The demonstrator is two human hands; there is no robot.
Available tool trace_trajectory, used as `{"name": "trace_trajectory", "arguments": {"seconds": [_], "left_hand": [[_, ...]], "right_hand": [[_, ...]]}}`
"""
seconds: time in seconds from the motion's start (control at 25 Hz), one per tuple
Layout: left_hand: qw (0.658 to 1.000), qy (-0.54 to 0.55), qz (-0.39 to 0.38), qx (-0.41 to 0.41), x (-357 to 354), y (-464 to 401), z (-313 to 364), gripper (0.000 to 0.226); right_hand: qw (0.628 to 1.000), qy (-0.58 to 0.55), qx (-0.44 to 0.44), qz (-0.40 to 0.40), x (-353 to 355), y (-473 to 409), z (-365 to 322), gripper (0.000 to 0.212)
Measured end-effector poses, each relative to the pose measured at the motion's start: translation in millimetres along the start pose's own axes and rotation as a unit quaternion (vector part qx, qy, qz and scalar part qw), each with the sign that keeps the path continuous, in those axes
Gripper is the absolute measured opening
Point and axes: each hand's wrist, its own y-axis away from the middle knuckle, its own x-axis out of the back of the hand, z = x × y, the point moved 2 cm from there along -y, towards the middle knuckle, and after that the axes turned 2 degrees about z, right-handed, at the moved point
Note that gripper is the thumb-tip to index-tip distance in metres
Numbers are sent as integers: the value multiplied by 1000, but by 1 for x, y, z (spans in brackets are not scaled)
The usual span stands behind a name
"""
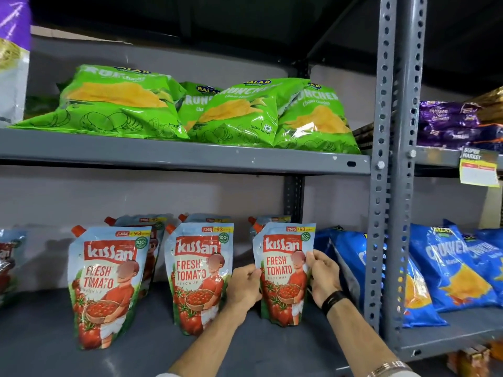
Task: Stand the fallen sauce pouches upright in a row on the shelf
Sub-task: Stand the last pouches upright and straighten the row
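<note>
Three Kissan tomato ketchup pouches stand upright in a front row on the grey lower shelf (40, 336): a left pouch (104, 284), a middle pouch (197, 276) and a right pouch (283, 270). More pouches (136, 223) stand behind them. My left hand (243, 288) grips the right pouch's left edge, and my right hand (324, 276) grips its right edge. Another pouch (9, 257) shows partly at the far left.
Green chip bags (174, 110) lie on the shelf above. Blue chip bags (348, 257) sit just right of the right pouch. A grey perforated upright (381, 186) divides the bays; more blue bags (457, 268) and purple packs (449, 123) fill the right bay.
</note>
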Motion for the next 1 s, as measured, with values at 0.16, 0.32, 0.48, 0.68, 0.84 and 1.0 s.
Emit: {"name": "trace_trajectory", "arguments": {"seconds": [0.16,0.32,0.48,0.68,0.84,1.0], "left_hand": [[999,-27,-45,10,10,4,-2,23],[982,-118,-149,24,18,14,-20,39],[978,-164,-130,1,9,22,-25,49],[971,-223,-81,-38,1,22,-29,49],[972,-216,-72,-53,-5,26,-27,50],[965,-240,-75,-71,7,38,-24,68]], "right_hand": [[998,58,1,-10,7,9,9,27],[980,192,-4,-62,20,28,21,30],[942,312,15,-122,30,40,26,36],[935,330,47,-123,40,42,27,41],[936,330,33,-115,45,39,27,40],[937,341,45,-67,43,54,35,58]]}}
